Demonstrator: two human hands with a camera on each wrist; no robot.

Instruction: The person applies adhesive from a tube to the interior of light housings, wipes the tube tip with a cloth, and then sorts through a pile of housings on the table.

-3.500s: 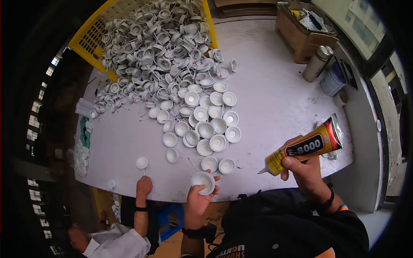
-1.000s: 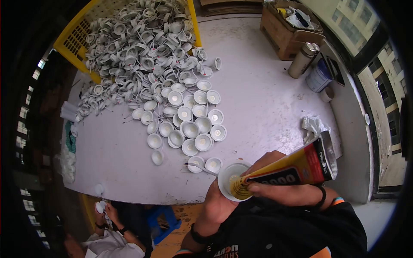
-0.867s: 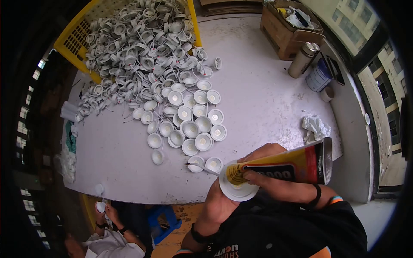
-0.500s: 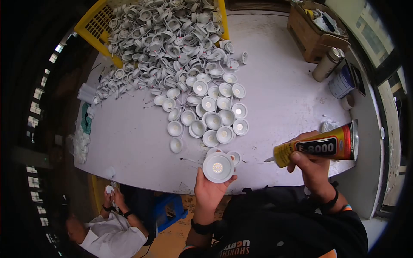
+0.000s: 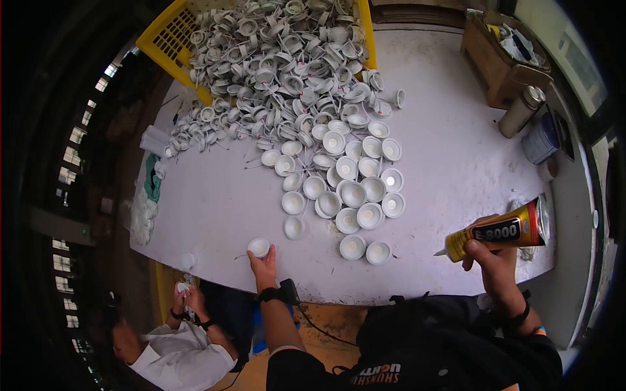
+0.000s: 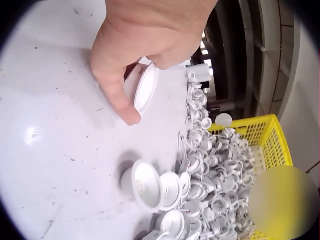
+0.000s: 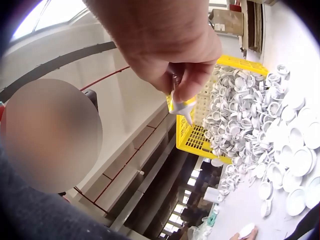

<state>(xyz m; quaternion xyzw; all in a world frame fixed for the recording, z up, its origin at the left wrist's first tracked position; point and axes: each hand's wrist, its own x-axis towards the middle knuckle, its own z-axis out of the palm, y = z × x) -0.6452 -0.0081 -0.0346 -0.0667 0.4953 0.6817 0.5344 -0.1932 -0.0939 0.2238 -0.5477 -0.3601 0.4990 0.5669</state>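
Note:
At the table's front edge, left of centre, the left hand [image 5: 264, 266] grips a white round lamp cup [image 5: 258, 247] by its rim. In the left wrist view the thumb and fingers of the left hand [image 6: 145, 45] lie around the tilted cup [image 6: 146, 87], close to the tabletop. The right hand [image 5: 494, 260] holds a yellow, black and red E-8000 tube [image 5: 499, 229] above the table's right side, nozzle pointing left. In the right wrist view the right hand [image 7: 175, 65] pinches the tube [image 7: 181, 106] near its nozzle. White cups [image 5: 353, 193] stand grouped mid-table.
A yellow crate [image 5: 171, 44] spills a heap of white cups with wires [image 5: 287, 72] at the back. Along the right stand a cardboard box [image 5: 499, 65], a metal flask [image 5: 521, 112] and a blue-white tub [image 5: 540, 140]. Another person in white [image 5: 186, 352] sits at lower left.
The left hand has moved left with the cup and lowered it to the table's front edge. The right hand keeps the tube, drawn back from the cup. The head view has shifted.

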